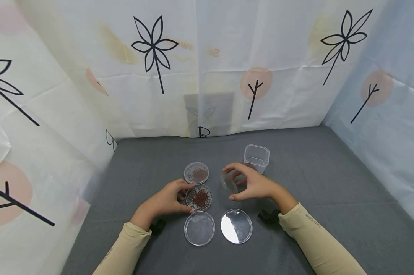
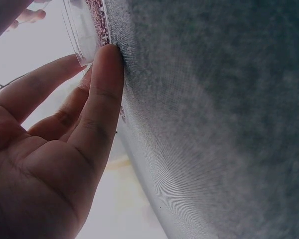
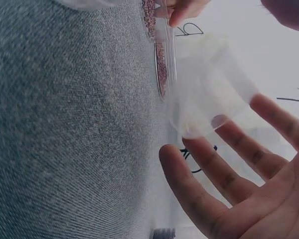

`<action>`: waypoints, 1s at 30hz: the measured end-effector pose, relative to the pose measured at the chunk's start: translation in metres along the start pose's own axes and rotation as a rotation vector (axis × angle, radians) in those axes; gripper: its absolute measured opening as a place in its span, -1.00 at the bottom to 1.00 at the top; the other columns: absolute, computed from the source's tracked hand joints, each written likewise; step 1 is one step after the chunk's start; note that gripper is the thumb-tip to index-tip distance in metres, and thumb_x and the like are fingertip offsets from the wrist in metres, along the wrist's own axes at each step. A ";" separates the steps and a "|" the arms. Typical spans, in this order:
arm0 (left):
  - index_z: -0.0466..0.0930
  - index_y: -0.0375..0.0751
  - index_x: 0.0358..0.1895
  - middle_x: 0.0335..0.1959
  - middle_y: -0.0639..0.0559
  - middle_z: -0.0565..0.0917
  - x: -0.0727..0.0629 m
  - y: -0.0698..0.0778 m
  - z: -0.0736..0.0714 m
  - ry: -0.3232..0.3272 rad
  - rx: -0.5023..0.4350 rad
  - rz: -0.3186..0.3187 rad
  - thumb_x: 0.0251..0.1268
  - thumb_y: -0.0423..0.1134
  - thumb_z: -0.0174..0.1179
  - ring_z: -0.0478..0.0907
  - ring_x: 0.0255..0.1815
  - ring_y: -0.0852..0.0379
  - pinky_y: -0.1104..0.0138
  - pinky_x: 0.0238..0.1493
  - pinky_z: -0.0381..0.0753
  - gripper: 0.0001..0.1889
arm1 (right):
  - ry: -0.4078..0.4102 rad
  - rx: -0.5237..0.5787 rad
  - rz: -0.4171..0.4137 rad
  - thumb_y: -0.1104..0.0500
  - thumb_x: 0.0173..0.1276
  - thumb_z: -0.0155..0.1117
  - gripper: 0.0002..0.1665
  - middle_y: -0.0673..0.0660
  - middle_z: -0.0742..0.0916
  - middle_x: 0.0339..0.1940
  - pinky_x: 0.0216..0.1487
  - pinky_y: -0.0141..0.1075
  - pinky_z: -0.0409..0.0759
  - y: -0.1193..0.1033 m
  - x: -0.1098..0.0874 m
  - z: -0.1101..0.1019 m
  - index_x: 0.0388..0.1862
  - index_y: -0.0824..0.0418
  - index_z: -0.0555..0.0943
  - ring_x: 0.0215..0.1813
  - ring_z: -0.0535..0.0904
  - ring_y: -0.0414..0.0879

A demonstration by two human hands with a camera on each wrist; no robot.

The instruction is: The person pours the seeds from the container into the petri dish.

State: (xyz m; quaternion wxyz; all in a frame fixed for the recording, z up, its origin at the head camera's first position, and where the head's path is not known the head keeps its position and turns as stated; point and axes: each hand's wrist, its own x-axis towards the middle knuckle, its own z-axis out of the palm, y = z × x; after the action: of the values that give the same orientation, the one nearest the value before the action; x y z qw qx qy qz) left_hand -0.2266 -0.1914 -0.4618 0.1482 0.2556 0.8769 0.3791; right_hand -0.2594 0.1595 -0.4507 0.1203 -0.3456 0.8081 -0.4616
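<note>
My left hand (image 1: 167, 198) pinches the rim of a round petri dish (image 1: 199, 198) holding reddish-brown granules among white ones. In the left wrist view, finger and thumb tips press against the edge of the dish (image 2: 95, 30), which sits on the cloth. My right hand (image 1: 256, 186) holds a translucent plastic cup (image 1: 228, 183), tilted sideways, to the right of the dishes. Its fingertips touch the cup's wall (image 3: 204, 94) in the right wrist view; the thumb's contact is hidden there. Any contents of the cup cannot be made out.
Another petri dish (image 1: 196, 173) with granules stands behind the gripped one. Nearer me lie two clear round dish parts, one on the left (image 1: 199, 228) and one on the right (image 1: 236, 226). A clear square tub (image 1: 256, 156) stands beyond my right hand on the grey cloth (image 1: 296, 152).
</note>
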 end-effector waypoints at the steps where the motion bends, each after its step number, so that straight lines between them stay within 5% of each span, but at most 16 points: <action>1: 0.53 -0.33 0.47 0.10 -0.17 0.60 0.000 0.000 0.000 0.000 0.001 -0.002 0.02 -0.15 0.71 0.67 0.02 0.02 0.29 0.06 0.78 -0.11 | -0.004 -0.014 -0.014 0.06 0.14 0.72 -0.01 0.21 0.58 0.43 0.19 0.16 0.73 0.001 0.000 0.000 0.52 0.13 0.44 0.29 0.61 0.21; 18: 0.53 -0.32 0.47 0.14 -0.16 0.61 0.004 -0.002 0.004 -0.001 0.006 0.008 0.04 -0.14 0.71 0.65 0.05 0.03 0.28 0.06 0.80 -0.11 | -0.016 -0.142 -0.043 -0.04 0.09 0.75 -0.05 0.14 0.69 0.34 0.25 0.02 0.73 0.000 -0.001 0.005 0.44 0.18 0.57 0.29 0.67 0.11; 30: 0.54 -0.28 0.47 0.19 -0.13 0.61 0.003 -0.003 0.004 0.007 -0.011 -0.016 0.03 -0.12 0.71 0.64 0.08 0.03 0.33 0.07 0.77 -0.11 | -0.062 -0.267 -0.148 -0.05 0.04 0.73 -0.22 0.12 0.74 0.13 0.20 -0.11 0.73 -0.006 0.018 0.023 0.21 0.23 0.68 0.14 0.68 0.02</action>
State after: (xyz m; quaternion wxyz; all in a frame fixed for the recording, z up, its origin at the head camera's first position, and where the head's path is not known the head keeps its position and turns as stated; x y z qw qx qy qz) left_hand -0.2282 -0.1896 -0.4670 0.1495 0.2465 0.8774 0.3835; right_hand -0.2581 0.1298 -0.4557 0.0638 -0.4311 0.8305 -0.3468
